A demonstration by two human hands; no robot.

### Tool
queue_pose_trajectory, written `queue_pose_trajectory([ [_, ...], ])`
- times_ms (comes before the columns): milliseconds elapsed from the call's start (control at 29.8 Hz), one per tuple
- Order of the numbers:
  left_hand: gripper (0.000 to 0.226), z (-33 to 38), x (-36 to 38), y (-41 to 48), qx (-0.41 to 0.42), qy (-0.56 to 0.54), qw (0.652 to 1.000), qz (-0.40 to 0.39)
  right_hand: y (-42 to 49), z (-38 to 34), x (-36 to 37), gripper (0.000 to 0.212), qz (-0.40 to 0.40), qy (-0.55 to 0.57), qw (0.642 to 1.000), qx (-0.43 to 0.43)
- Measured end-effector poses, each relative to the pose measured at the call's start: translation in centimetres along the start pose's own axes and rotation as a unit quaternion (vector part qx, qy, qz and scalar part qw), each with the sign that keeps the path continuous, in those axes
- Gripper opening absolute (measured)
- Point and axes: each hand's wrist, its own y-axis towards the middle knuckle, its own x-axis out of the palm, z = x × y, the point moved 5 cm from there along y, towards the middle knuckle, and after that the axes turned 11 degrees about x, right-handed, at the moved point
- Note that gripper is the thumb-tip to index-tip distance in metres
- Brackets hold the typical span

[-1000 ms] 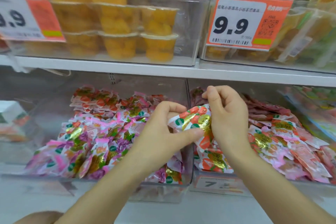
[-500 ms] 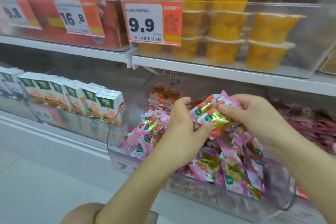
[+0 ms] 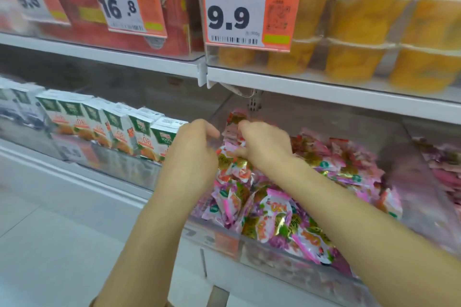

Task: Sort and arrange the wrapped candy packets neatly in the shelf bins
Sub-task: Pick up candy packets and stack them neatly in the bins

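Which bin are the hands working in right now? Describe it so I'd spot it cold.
Find the orange 9.9 price tag on the white upper shelf, fronting yellow fruit cups. Just below sits a clear plastic bin heaped with pink-and-gold wrapped candy packets, some gripped by the right hand. Unlike it, the left neighbour holds white-and-green juice cartons, the right one darker pink packets.

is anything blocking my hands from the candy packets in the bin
Nothing visible does. The right hand pinches candy packets near the back of the clear bin, and the left hand is right beside them.
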Motion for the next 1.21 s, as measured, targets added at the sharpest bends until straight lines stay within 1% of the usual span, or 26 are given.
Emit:
queue_pose_trajectory([
  [34,0.028,0.0,-0.1,0.0,-0.001,-0.009,1.000,0.002,-0.3,0.0,-0.3,0.042,0.044,-0.037,0.998,-0.011],
  [67,0.029,-0.2,-0.1,0.0,-0.003,-0.017,1.000,0.004,-0.6,0.1,-0.6,0.042,0.072,-0.045,0.996,-0.024],
  [101,0.031,-0.2,-0.2,0.0,-0.003,-0.022,1.000,0.005,-0.9,0.2,-0.8,0.039,0.082,-0.029,0.995,-0.042],
  [134,0.031,-0.2,-0.2,0.0,-0.001,-0.023,1.000,0.006,-1.0,0.2,-0.8,0.034,0.073,0.006,0.996,-0.060],
  [168,0.031,-0.1,-0.2,0.1,0.003,-0.023,1.000,0.005,-1.2,0.3,-0.8,0.028,0.049,0.055,0.995,-0.073],
  [201,0.032,0.0,-0.2,0.1,0.005,-0.022,1.000,0.006,-1.3,0.5,-0.6,0.022,0.011,0.100,0.992,-0.082],
  [235,0.033,0.1,-0.3,0.0,0.004,-0.022,1.000,0.008,-1.5,0.5,-0.2,0.020,-0.037,0.122,0.987,-0.094],
  [302,0.035,0.4,-0.3,0.0,0.003,-0.023,1.000,0.010,-2.2,0.4,0.6,0.023,-0.117,0.094,0.980,-0.132],
  [369,0.035,0.7,0.0,0.0,0.006,-0.021,1.000,0.008,-2.4,0.4,1.2,0.030,-0.147,0.079,0.973,-0.158],
  [436,0.036,0.9,0.2,0.2,0.008,-0.020,1.000,0.010,-2.4,0.4,1.5,0.041,-0.157,0.104,0.968,-0.163],
  [503,0.036,1.2,0.3,0.2,0.009,-0.030,0.999,0.014,-2.4,0.6,1.4,0.051,-0.145,0.123,0.970,-0.153],
  [536,0.036,1.2,0.4,0.2,0.012,-0.035,0.999,0.016,-2.3,1.1,1.2,0.052,-0.116,0.118,0.977,-0.136],
  [603,0.037,1.4,0.4,0.3,0.013,-0.038,0.999,0.021,-2.4,2.1,0.3,0.047,-0.039,0.066,0.993,-0.086],
  [637,0.037,1.4,0.4,0.3,0.011,-0.039,0.999,0.022,-2.7,2.4,0.2,0.045,-0.028,0.025,0.997,-0.066],
  [670,0.037,1.4,0.4,0.3,0.009,-0.039,0.999,0.022,-3.0,2.4,0.4,0.044,-0.043,-0.012,0.997,-0.057],
  [737,0.037,1.5,0.6,0.3,0.008,-0.040,0.999,0.018,-3.6,2.3,1.3,0.046,-0.095,-0.039,0.993,-0.063],
  [905,0.035,1.6,1.0,0.3,0.019,-0.032,0.999,0.015,-3.4,2.6,2.9,0.053,-0.190,0.050,0.975,-0.104],
  [972,0.034,1.9,1.4,0.6,0.028,-0.032,0.999,0.014,-3.3,2.6,2.3,0.053,-0.202,0.095,0.970,-0.100],
  [1039,0.034,2.8,2.0,0.6,0.052,-0.041,0.998,0.010,-3.7,2.9,0.7,0.053,-0.189,0.153,0.967,-0.074],
  [1106,0.034,4.2,3.0,0.4,0.081,-0.053,0.995,-0.001,-5.3,4.2,-1.8,0.055,-0.151,0.198,0.967,-0.055],
  [1207,0.031,7.0,5.1,-0.4,0.133,-0.080,0.988,-0.022,-9.5,8.3,-5.8,0.051,-0.109,0.254,0.961,-0.034],
])
